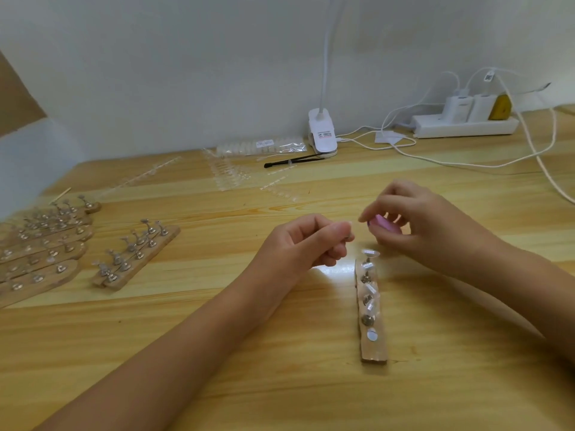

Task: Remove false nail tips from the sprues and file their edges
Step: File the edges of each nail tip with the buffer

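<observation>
Labels on the lamp clip (pixel 323 135) and nail-tip bag (pixel 264 144) are unreadable.

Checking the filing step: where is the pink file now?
Head view, right of centre: the right hand pinches the pink file, close beside the left hand, just beyond the wooden strip.

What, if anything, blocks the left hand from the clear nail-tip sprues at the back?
Probably yes: bare table lies between left hand and sprues, though its fingers seem to pinch a nail tip.
</observation>
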`<state>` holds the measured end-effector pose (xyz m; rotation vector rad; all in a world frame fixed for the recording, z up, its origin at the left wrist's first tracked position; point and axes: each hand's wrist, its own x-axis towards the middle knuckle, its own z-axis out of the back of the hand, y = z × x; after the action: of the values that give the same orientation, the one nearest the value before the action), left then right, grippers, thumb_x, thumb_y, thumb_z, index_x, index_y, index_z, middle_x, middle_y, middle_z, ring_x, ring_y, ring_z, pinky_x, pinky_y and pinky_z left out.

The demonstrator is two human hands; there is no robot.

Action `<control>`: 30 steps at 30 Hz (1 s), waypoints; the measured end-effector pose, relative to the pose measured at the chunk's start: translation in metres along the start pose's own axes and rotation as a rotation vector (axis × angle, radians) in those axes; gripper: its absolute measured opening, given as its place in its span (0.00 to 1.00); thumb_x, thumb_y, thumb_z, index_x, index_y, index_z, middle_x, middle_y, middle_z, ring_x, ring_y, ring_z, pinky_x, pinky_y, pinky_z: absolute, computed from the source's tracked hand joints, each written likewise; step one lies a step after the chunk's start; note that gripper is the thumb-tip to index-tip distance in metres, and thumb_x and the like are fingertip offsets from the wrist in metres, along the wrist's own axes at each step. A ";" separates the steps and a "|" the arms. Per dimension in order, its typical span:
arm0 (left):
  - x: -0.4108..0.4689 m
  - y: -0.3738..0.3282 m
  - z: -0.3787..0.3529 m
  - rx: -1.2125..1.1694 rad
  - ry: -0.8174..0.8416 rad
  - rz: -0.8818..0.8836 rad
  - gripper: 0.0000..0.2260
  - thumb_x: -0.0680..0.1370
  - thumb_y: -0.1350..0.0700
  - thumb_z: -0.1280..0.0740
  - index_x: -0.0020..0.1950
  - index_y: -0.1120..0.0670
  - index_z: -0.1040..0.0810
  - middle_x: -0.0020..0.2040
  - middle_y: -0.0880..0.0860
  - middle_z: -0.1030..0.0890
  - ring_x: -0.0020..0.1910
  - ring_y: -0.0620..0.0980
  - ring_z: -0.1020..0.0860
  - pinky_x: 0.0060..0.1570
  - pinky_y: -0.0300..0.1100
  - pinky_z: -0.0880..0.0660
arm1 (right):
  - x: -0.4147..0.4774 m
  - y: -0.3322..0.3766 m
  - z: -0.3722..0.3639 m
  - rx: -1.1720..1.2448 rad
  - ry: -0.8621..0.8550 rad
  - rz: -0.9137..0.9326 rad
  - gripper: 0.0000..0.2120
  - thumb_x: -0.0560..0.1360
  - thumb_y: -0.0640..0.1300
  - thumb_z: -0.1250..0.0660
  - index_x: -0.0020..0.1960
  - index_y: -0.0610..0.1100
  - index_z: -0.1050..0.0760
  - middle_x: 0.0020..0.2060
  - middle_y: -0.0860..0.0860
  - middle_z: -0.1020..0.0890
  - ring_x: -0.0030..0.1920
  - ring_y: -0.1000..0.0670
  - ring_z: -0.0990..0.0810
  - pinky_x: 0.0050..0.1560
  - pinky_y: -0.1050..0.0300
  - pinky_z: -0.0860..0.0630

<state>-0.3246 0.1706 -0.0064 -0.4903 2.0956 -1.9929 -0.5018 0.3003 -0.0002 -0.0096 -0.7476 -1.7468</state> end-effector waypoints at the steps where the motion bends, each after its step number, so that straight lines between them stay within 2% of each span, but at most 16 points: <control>1: 0.001 0.001 0.000 -0.004 -0.013 0.001 0.12 0.70 0.43 0.29 0.43 0.51 0.17 0.38 0.46 0.19 0.40 0.42 0.22 0.46 0.34 0.24 | 0.001 -0.005 0.000 -0.060 0.016 -0.003 0.07 0.76 0.43 0.31 0.51 0.50 0.17 0.47 0.54 0.25 0.46 0.55 0.25 0.48 0.55 0.26; 5: 0.003 0.003 0.002 -0.026 -0.045 -0.009 0.18 0.71 0.42 0.30 0.47 0.57 0.19 0.38 0.46 0.19 0.39 0.42 0.22 0.45 0.33 0.24 | 0.001 -0.016 0.000 -0.204 0.117 -0.040 0.11 0.76 0.41 0.32 0.57 0.52 0.19 0.50 0.54 0.26 0.56 0.50 0.28 0.55 0.50 0.27; 7: 0.003 0.004 0.003 -0.025 -0.059 -0.010 0.20 0.71 0.41 0.30 0.47 0.57 0.18 0.38 0.47 0.19 0.39 0.42 0.22 0.45 0.33 0.24 | 0.001 -0.011 0.004 -0.143 0.075 0.010 0.13 0.76 0.44 0.32 0.59 0.55 0.21 0.52 0.57 0.26 0.58 0.52 0.28 0.56 0.58 0.27; 9: 0.004 0.004 0.003 -0.007 -0.081 -0.001 0.21 0.70 0.40 0.30 0.48 0.58 0.18 0.38 0.46 0.19 0.39 0.42 0.22 0.44 0.33 0.25 | 0.001 0.002 0.009 0.028 0.024 0.097 0.12 0.75 0.50 0.32 0.58 0.56 0.21 0.52 0.60 0.25 0.58 0.55 0.26 0.56 0.65 0.29; 12: 0.005 0.004 0.005 0.009 -0.099 0.022 0.18 0.69 0.39 0.29 0.45 0.53 0.17 0.38 0.46 0.19 0.39 0.41 0.23 0.45 0.33 0.25 | -0.004 0.024 0.008 0.185 -0.043 0.250 0.14 0.73 0.53 0.30 0.56 0.49 0.19 0.48 0.56 0.20 0.51 0.51 0.21 0.50 0.57 0.23; 14: 0.005 0.004 0.005 0.018 -0.095 0.042 0.11 0.70 0.41 0.27 0.40 0.48 0.17 0.38 0.46 0.19 0.39 0.41 0.23 0.45 0.34 0.26 | -0.007 0.033 0.003 0.094 -0.111 0.317 0.13 0.74 0.53 0.31 0.53 0.45 0.19 0.45 0.55 0.20 0.47 0.52 0.20 0.45 0.51 0.22; 16: 0.005 0.004 0.006 0.027 -0.087 0.054 0.09 0.71 0.44 0.27 0.40 0.48 0.18 0.37 0.46 0.19 0.38 0.40 0.23 0.45 0.34 0.26 | -0.009 0.035 0.000 0.014 -0.168 0.335 0.12 0.75 0.52 0.32 0.51 0.43 0.19 0.43 0.53 0.20 0.45 0.51 0.21 0.43 0.49 0.22; 21: 0.003 0.000 0.004 0.075 -0.035 0.047 0.12 0.70 0.43 0.27 0.44 0.51 0.19 0.36 0.44 0.19 0.36 0.39 0.23 0.43 0.32 0.26 | -0.009 0.036 -0.003 -0.018 -0.214 0.360 0.13 0.76 0.50 0.34 0.48 0.42 0.18 0.45 0.52 0.20 0.48 0.50 0.21 0.48 0.54 0.23; 24: 0.002 -0.003 0.004 0.048 -0.029 0.044 0.14 0.69 0.40 0.25 0.43 0.49 0.18 0.37 0.44 0.19 0.38 0.40 0.22 0.44 0.33 0.26 | -0.009 0.040 -0.003 0.024 -0.200 0.317 0.10 0.76 0.49 0.32 0.47 0.42 0.19 0.46 0.52 0.21 0.49 0.50 0.21 0.47 0.50 0.23; 26: 0.002 -0.004 0.003 0.007 -0.031 0.042 0.19 0.71 0.35 0.29 0.44 0.50 0.17 0.37 0.45 0.19 0.39 0.42 0.22 0.45 0.34 0.25 | -0.009 0.046 0.001 0.122 -0.204 0.244 0.09 0.74 0.48 0.30 0.46 0.43 0.18 0.46 0.52 0.20 0.50 0.52 0.21 0.49 0.49 0.23; 28: 0.002 -0.006 0.002 -0.041 -0.040 0.061 0.25 0.71 0.30 0.35 0.44 0.51 0.15 0.37 0.46 0.18 0.40 0.43 0.22 0.44 0.33 0.24 | -0.007 0.055 0.009 0.218 -0.219 0.161 0.09 0.71 0.50 0.31 0.45 0.45 0.19 0.47 0.53 0.20 0.51 0.53 0.21 0.51 0.52 0.23; 30: 0.002 -0.006 0.003 -0.076 -0.037 0.078 0.27 0.69 0.29 0.37 0.43 0.51 0.15 0.37 0.47 0.18 0.39 0.43 0.22 0.43 0.33 0.24 | -0.007 0.063 0.020 0.289 -0.225 0.097 0.09 0.71 0.52 0.29 0.45 0.47 0.18 0.47 0.55 0.19 0.52 0.52 0.20 0.53 0.54 0.22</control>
<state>-0.3251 0.1672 -0.0007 -0.4478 2.1408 -1.8530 -0.4522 0.3083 0.0424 -0.0457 -1.1410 -1.5476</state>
